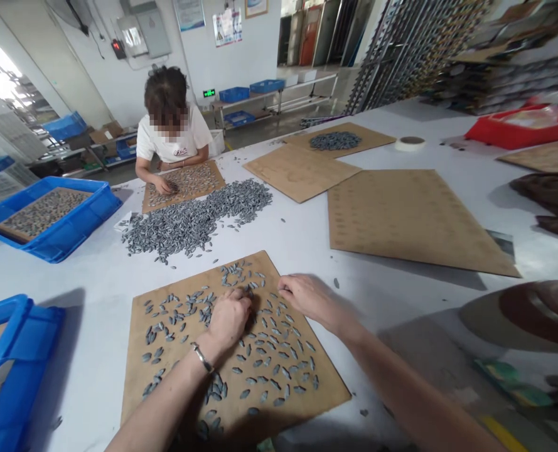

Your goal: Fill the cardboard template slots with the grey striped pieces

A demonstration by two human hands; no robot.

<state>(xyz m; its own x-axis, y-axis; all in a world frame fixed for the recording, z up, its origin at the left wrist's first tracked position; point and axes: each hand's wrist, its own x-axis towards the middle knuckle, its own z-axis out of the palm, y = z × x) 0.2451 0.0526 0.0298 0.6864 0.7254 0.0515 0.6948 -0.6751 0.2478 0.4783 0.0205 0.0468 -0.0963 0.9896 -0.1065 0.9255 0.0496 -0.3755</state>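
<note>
A brown board [307, 389] lies on the white table right in front of me, strewn with several small grey oval pieces [279, 351]. My left hand [229, 317], a bracelet at its wrist, rests on the board's middle with its fingers curled down onto the pieces. My right hand [304, 295] lies near the board's upper right edge, fingers bent and pressed onto the surface. What the fingertips hold is hidden.
A big heap of grey pieces [194, 220] lies beyond the board. Another person [172, 135] works at a board [184, 182] across the table. Blue bins [53, 216] [10, 364] stand left. More boards [410, 220] [300, 171], a tape roll [409, 143] and a red tray [523, 129] lie right.
</note>
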